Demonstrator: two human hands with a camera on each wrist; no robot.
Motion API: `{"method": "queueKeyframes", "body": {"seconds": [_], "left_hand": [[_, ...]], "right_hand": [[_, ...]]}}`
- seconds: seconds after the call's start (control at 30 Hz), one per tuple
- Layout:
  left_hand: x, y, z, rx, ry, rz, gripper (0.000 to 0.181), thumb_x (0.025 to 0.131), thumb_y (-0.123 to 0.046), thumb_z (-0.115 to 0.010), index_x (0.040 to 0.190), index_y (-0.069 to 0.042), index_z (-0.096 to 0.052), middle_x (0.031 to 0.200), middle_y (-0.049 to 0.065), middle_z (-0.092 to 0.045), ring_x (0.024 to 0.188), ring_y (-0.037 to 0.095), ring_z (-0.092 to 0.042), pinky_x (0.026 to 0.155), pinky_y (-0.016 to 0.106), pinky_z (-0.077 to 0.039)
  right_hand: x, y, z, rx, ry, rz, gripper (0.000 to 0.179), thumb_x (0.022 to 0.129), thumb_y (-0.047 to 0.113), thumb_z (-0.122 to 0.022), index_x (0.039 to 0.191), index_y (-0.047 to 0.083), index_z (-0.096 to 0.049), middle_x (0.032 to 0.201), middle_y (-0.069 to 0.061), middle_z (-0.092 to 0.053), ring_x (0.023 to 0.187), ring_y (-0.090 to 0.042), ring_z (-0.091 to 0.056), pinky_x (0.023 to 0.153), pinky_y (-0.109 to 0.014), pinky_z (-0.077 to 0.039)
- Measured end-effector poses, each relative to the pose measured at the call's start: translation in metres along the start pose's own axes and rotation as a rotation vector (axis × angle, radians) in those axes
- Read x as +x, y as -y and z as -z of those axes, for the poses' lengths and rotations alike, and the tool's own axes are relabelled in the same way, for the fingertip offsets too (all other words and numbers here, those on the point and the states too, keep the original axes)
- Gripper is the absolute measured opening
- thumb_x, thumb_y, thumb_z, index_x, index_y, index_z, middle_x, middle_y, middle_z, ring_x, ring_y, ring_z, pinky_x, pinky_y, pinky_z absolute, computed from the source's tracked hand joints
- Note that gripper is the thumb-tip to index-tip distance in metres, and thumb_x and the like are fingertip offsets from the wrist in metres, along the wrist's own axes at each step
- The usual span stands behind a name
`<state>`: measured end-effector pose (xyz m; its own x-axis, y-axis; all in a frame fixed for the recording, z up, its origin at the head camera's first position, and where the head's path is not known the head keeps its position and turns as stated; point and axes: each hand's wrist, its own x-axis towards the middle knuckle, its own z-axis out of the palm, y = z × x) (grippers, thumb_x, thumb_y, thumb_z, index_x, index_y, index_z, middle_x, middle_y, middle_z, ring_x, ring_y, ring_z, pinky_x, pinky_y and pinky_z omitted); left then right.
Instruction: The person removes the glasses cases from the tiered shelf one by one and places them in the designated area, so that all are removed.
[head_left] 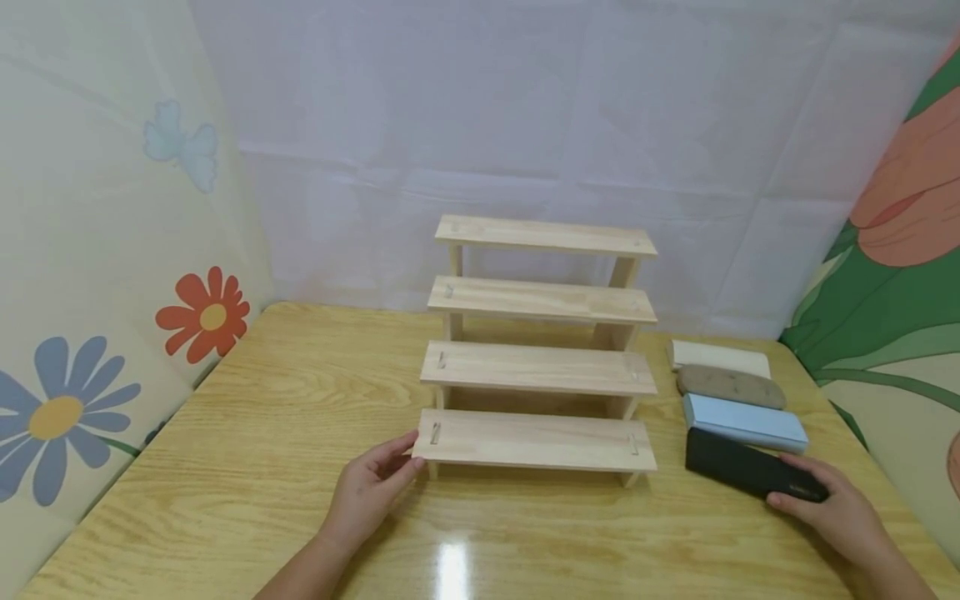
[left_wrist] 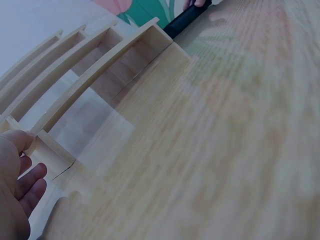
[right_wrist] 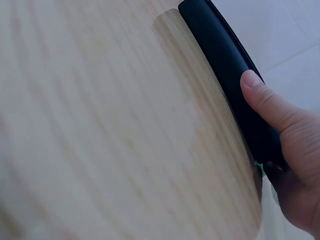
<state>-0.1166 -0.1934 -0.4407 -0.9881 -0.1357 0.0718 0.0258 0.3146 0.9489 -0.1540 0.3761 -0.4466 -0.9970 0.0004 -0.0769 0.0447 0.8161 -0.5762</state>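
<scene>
A four-tier wooden step shelf [head_left: 536, 437] stands mid-table in the head view. My left hand [head_left: 367, 492] holds the left end of its lowest board, thumb and index finger at the edge; in the left wrist view the other fingers [left_wrist: 32, 182] hang loosely below. At the right, my right hand [head_left: 843, 508] grips the near end of a long black glasses case [head_left: 742, 467]. The right wrist view shows the thumb [right_wrist: 262, 95] lying along the black case [right_wrist: 220, 60], with the other fingers mostly hidden.
Behind the black case lie a light blue case [head_left: 742, 421], a grey-brown case [head_left: 731, 386] and a white case [head_left: 720, 358] in a row. The wooden table [head_left: 300, 392] meets a white cloth [head_left: 525, 108] behind and flowered cloths at both sides.
</scene>
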Motion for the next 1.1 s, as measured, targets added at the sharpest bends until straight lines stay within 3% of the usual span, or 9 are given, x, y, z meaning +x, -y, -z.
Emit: {"method": "queueKeyframes", "body": {"seconds": [0.17,0.63,1.1], "left_hand": [[0.001,0.0006,-0.0007,0.0,0.0,0.003,0.039,0.088,-0.014,-0.073,0.124,-0.001,-0.065,0.124,0.016,-0.068,0.091,-0.002,-0.065,0.079,0.012,-0.054],[0.0007,0.001,-0.0007,0.004,-0.007,0.01,0.039,0.088,-0.014,-0.073,0.125,-0.001,-0.065,0.126,0.015,-0.067,0.09,-0.001,-0.065,0.077,0.013,-0.054],[0.0009,0.0002,-0.0014,0.019,-0.017,0.015,0.038,0.088,-0.014,-0.073,0.123,-0.002,-0.066,0.125,0.015,-0.067,0.09,-0.001,-0.064,0.077,0.013,-0.054]], "right_hand": [[0.0013,-0.002,0.0021,-0.002,-0.011,-0.01,0.084,0.088,0.039,-0.072,0.146,-0.007,-0.033,0.147,-0.043,-0.026,0.13,-0.063,-0.024,0.1,-0.074,-0.027],[0.0033,-0.0031,0.001,-0.01,-0.062,-0.163,0.091,0.091,0.051,-0.065,0.152,-0.002,-0.024,0.15,-0.042,-0.02,0.131,-0.063,-0.023,0.101,-0.072,-0.028],[0.0071,-0.0044,0.0003,-0.005,-0.131,-0.158,0.088,0.092,0.051,-0.062,0.151,-0.003,-0.025,0.148,-0.043,-0.023,0.131,-0.063,-0.025,0.101,-0.071,-0.03]]}}
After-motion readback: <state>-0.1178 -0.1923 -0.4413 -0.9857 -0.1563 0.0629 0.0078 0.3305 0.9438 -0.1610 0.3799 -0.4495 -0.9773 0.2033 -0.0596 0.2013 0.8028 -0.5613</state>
